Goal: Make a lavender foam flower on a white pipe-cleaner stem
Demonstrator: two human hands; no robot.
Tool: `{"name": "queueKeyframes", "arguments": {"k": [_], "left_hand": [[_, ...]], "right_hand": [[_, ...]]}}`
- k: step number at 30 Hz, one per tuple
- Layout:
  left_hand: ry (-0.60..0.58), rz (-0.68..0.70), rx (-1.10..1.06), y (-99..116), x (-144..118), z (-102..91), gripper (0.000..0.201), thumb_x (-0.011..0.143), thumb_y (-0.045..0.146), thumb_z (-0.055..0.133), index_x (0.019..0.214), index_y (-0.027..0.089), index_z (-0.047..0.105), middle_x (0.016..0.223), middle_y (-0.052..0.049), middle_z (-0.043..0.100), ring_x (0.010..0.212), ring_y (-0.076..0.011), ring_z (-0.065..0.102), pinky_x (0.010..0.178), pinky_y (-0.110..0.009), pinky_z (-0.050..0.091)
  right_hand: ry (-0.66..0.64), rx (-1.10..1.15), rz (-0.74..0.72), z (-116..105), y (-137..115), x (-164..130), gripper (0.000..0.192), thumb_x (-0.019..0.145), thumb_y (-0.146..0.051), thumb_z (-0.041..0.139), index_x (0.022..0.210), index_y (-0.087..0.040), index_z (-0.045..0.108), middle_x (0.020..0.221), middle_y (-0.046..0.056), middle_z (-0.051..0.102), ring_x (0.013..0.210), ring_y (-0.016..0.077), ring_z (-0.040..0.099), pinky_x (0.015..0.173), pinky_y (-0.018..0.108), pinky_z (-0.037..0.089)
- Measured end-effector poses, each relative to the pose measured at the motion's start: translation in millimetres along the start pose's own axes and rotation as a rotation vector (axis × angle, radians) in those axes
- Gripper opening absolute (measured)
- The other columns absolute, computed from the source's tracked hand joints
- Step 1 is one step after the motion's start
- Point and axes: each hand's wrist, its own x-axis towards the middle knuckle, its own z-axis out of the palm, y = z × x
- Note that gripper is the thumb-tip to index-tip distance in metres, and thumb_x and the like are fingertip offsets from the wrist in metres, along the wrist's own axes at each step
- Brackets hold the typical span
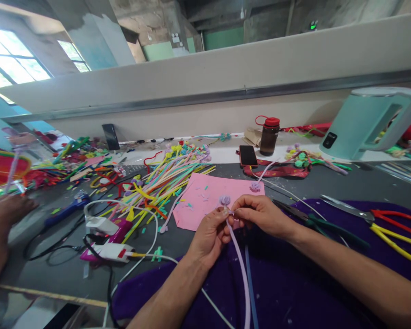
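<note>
My left hand is closed around the stem of a lilac pipe-cleaner flower, just under its curled head. Its long pale stem hangs down past my wrist over the purple cloth. Close beside it, my right hand pinches at the stem below the bloom; a small lilac bit shows at the fingertips, the rest hidden by the fingers. Beneath both hands lies a pink sheet with small green scraps on it. Another lilac flower rests at the sheet's upper right corner.
Pliers and red-and-yellow-handled scissors lie at right. Many pipe cleaners, a blue-handled glue gun and a corded power strip crowd the left. Behind are a phone, bottle and kettle. Another person's hand is far left.
</note>
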Motion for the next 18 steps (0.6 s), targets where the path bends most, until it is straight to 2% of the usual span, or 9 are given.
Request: {"name": "queueKeyframes", "arguments": {"k": [5,14,16,18], "left_hand": [[0.008,0.020,-0.028,-0.8,0.0,0.0,0.012,0.071,0.021,0.061,0.072,0.012,0.054,0.056,0.004,0.052,0.038,-0.0006,0.036,0.032,-0.010,0.025],[-0.016,-0.012,-0.047,-4.4,-1.3,1.9,0.014,0.071,0.023,0.062,0.073,0.012,0.054,0.055,0.004,0.050,0.038,-0.0008,0.034,0.032,-0.011,0.025],[-0.007,-0.018,-0.056,-3.9,-1.0,1.8,0.013,0.071,0.022,0.062,0.074,0.012,0.054,0.057,0.003,0.052,0.038,-0.0007,0.035,0.032,-0.010,0.025],[0.021,-0.020,-0.068,-3.0,-0.5,1.2,0.012,0.071,0.021,0.061,0.075,0.011,0.055,0.059,0.002,0.053,0.038,-0.0006,0.036,0.031,-0.010,0.025]], "right_hand": [[0.037,0.094,0.081,-0.3,0.9,2.5,0.015,0.074,-0.028,0.060,0.073,-0.013,0.056,0.057,-0.002,0.056,0.048,0.0066,0.050,0.041,0.015,0.035],[-0.098,0.221,0.138,-4.7,5.3,2.5,0.018,0.075,-0.030,0.060,0.076,-0.013,0.056,0.067,0.000,0.060,0.046,0.0034,0.046,0.041,0.014,0.029],[-0.081,0.193,0.142,-4.8,3.8,2.9,0.020,0.077,-0.032,0.058,0.076,-0.012,0.056,0.067,0.001,0.060,0.045,0.0039,0.047,0.040,0.014,0.030],[-0.009,0.143,0.120,-4.9,1.4,3.0,0.022,0.079,-0.034,0.054,0.078,-0.012,0.058,0.069,0.001,0.060,0.047,0.0046,0.049,0.039,0.014,0.030]]}}
